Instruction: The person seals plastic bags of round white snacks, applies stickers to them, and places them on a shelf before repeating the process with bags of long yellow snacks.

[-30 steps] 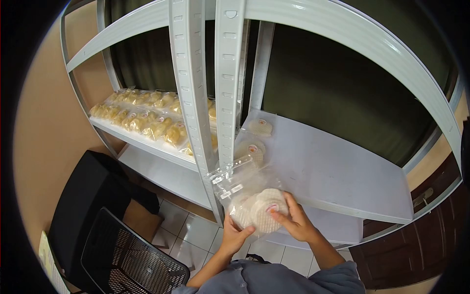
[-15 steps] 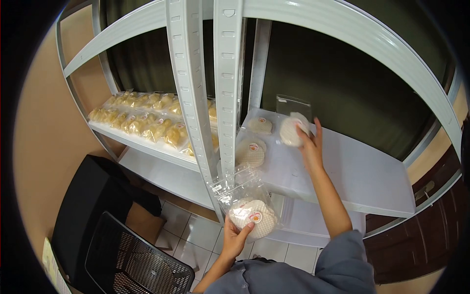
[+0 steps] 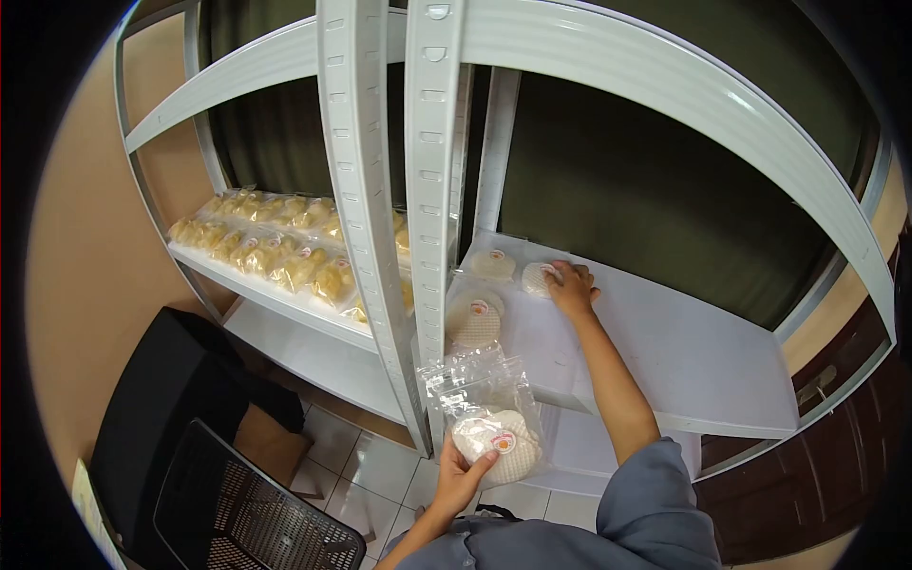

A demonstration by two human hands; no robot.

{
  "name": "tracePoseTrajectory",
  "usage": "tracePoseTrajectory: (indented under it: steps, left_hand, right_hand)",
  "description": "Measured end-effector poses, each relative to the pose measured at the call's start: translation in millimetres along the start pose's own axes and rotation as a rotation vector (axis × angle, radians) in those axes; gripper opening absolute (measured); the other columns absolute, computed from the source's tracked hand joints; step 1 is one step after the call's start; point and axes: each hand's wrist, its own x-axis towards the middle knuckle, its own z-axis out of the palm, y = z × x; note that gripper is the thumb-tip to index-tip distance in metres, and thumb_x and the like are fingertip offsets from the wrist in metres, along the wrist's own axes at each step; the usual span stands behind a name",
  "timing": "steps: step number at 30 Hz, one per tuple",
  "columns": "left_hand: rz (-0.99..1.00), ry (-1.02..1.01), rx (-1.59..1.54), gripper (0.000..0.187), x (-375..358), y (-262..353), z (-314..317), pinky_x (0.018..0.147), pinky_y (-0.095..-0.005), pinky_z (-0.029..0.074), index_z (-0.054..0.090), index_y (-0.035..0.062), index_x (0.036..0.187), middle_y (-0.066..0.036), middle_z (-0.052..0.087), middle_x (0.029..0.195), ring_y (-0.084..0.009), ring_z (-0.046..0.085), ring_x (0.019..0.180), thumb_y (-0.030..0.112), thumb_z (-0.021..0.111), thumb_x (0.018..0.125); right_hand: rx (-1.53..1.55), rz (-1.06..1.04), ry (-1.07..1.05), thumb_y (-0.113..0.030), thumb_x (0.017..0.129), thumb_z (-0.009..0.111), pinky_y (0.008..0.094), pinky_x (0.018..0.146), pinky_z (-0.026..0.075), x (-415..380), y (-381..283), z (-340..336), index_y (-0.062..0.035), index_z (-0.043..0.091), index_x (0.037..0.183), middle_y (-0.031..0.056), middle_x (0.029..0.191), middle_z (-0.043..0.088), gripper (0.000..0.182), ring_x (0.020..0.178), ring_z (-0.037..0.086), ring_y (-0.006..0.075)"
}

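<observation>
the left hand (image 3: 463, 472) holds packs (image 3: 518, 459), spread beyond its thumb; the right hand (image 3: 573, 288) touches a lone pack (image 3: 536, 277) at its fingertips, whether gripped i cannot tell; label (image 3: 503, 441) text too small.

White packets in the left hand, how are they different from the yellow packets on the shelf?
The white packets hold flat, round shapes; the yellow packets hold lumpy pieces. The left hand grips the white packets, while the yellow packets sit in rows on the shelf. Both have clear wrapping and labels.
</observation>
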Motion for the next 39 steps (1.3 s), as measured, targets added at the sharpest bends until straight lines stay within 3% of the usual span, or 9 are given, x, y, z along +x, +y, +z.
tracePoseTrajectory:
  steps: [4, 6, 8, 13, 16, 24, 31, 36, 39]
  left_hand:
    - [-0.027, -0.019, 0.001, 0.049, 0, -4, 5, 0.085, -0.0286, 0.038, 0.029, 0.0002, 0.116, -0.012, 0.046, 0.108, -0.0172, 0.046, 0.101, -0.004, 0.054, 0.074]
    - [-0.014, 0.007, -0.006, 0.049, 2, -2, 6, 0.085, -0.0287, 0.038, 0.029, 0.0002, 0.116, -0.012, 0.046, 0.108, -0.0173, 0.046, 0.101, -0.004, 0.054, 0.074]
    - [0.011, 0.012, -0.007, 0.049, 6, -1, 6, 0.085, -0.0285, 0.038, 0.029, 0.0002, 0.116, -0.012, 0.046, 0.108, -0.0173, 0.046, 0.100, -0.003, 0.054, 0.074]
    - [0.050, 0.024, 0.001, 0.048, 22, 2, 12, 0.085, -0.0283, 0.037, 0.030, 0.0001, 0.116, -0.012, 0.046, 0.108, -0.0172, 0.047, 0.100, -0.003, 0.054, 0.074]
    - [0.141, -0.039, 0.096, 0.047, 26, -5, 12, 0.081, -0.0257, 0.040, 0.029, 0.0031, 0.117, -0.010, 0.046, 0.109, -0.0164, 0.047, 0.099, 0.001, 0.053, 0.077]
    - [-0.044, -0.052, -0.074, 0.043, 19, -10, 12, 0.076, -0.0467, 0.047, 0.022, 0.0074, 0.120, -0.013, 0.040, 0.115, -0.0263, 0.049, 0.100, 0.004, 0.041, 0.082]
    - [0.011, 0.058, -0.048, 0.042, 4, -13, -4, 0.075, -0.0441, 0.049, 0.023, 0.0063, 0.118, -0.014, 0.042, 0.112, -0.0265, 0.050, 0.098, 0.001, 0.040, 0.081]
    - [0.038, 0.055, -0.039, 0.043, 4, -7, -8, 0.075, -0.0435, 0.049, 0.022, 0.0063, 0.119, -0.014, 0.042, 0.112, -0.0262, 0.050, 0.098, 0.001, 0.042, 0.081]
    - [0.029, 0.032, -0.078, 0.040, 4, -1, -7, 0.078, -0.0397, 0.048, 0.024, 0.0014, 0.117, -0.014, 0.043, 0.108, -0.0217, 0.049, 0.096, -0.001, 0.043, 0.081]
  right_hand:
    - [-0.173, -0.117, 0.285, -0.042, 0.074, 0.052, 0.0464, 0.078, 0.033, -8, -3, -10, -0.0094, 0.051, 0.107, 0.0167, 0.104, 0.050, 0.046, 0.089, 0.050, 0.0246]
    - [0.607, -0.214, -0.106, -0.042, 0.075, 0.053, 0.0343, 0.068, 0.041, -23, -30, -71, -0.0049, 0.050, 0.107, 0.0156, 0.099, 0.052, 0.049, 0.080, 0.053, 0.0213]
    - [0.654, -0.203, -0.484, -0.028, 0.076, 0.057, 0.0218, 0.058, 0.041, -68, -42, -117, -0.0019, 0.043, 0.113, 0.0063, 0.084, 0.055, 0.047, 0.063, 0.050, 0.0098]
    - [0.715, -0.393, -0.819, -0.017, 0.071, 0.065, 0.0256, 0.057, 0.043, -158, -38, -143, -0.0036, 0.027, 0.124, 0.0072, 0.082, 0.052, 0.067, 0.066, 0.051, 0.0128]
    - [0.854, -0.225, -0.686, -0.009, 0.071, 0.064, 0.0204, 0.058, 0.041, -163, -26, -133, -0.0033, 0.028, 0.124, 0.0037, 0.079, 0.051, 0.065, 0.069, 0.050, 0.0096]
    - [1.065, 0.022, -0.150, -0.006, 0.072, 0.062, 0.0193, 0.055, 0.041, -114, -2, -108, -0.0003, 0.029, 0.123, 0.0013, 0.072, 0.051, 0.061, 0.065, 0.050, 0.0069]
    - [0.723, -0.036, -0.156, -0.022, 0.072, 0.063, 0.0256, 0.053, 0.044, -92, -4, -70, 0.0026, 0.051, 0.105, 0.0084, 0.066, 0.057, 0.042, 0.054, 0.052, 0.0118]
    - [-0.026, -0.232, -0.049, -0.034, 0.075, 0.055, 0.0329, 0.070, 0.042, -101, -13, -74, 0.0009, 0.055, 0.100, 0.0147, 0.094, 0.053, 0.043, 0.081, 0.052, 0.0274]
    - [0.035, -0.214, 0.084, -0.030, 0.075, 0.056, 0.0324, 0.073, 0.040, -106, -25, -84, -0.0004, 0.054, 0.101, 0.0139, 0.104, 0.049, 0.040, 0.086, 0.048, 0.0265]
